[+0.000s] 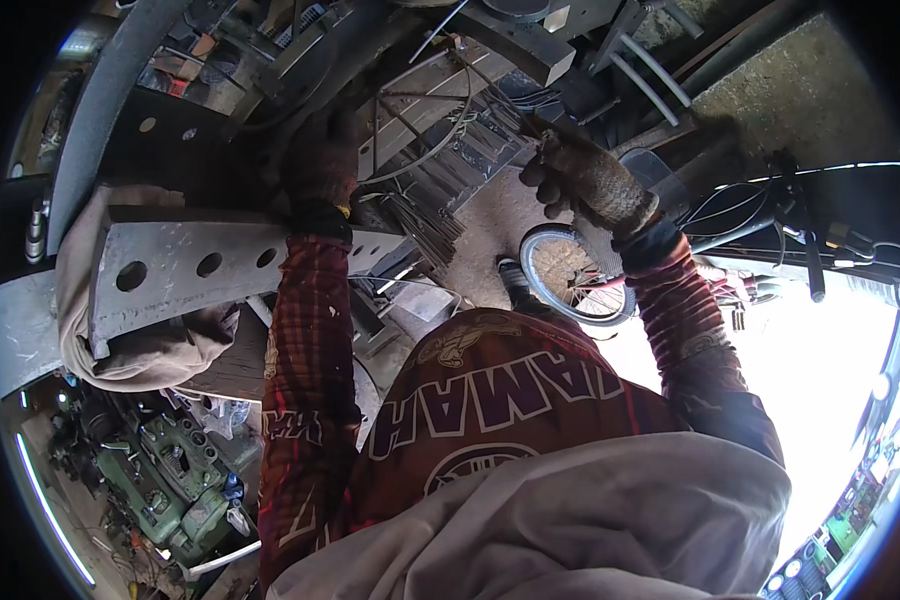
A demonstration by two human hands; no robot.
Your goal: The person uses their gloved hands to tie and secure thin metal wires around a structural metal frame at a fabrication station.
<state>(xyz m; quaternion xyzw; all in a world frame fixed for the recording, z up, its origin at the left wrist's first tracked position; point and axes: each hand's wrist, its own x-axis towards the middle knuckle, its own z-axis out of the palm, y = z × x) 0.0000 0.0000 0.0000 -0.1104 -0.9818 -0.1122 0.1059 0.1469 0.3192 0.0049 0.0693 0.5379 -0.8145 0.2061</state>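
A dark, worn work glove covers my left hand (320,160), which reaches in among shadowed metal parts at the upper left. Its fingers are smeared and dim, so what they touch is hidden. Just below that wrist runs a grey steel bar with round holes (170,262), partly draped with a beige cloth (85,290). On the right, my right hand (590,180) wears a grey, dirty knit glove. Its fingers are curled closed; what sits in them cannot be made out. A thin dark rod (490,85) slants toward its fingertips.
Between my hands lie several bundled metal rods (420,225). A bicycle wheel (575,275) stands beyond my right forearm. Green machinery (175,475) is at the lower left. Thin cables (725,215) hang at the right, near a bright opening (820,370).
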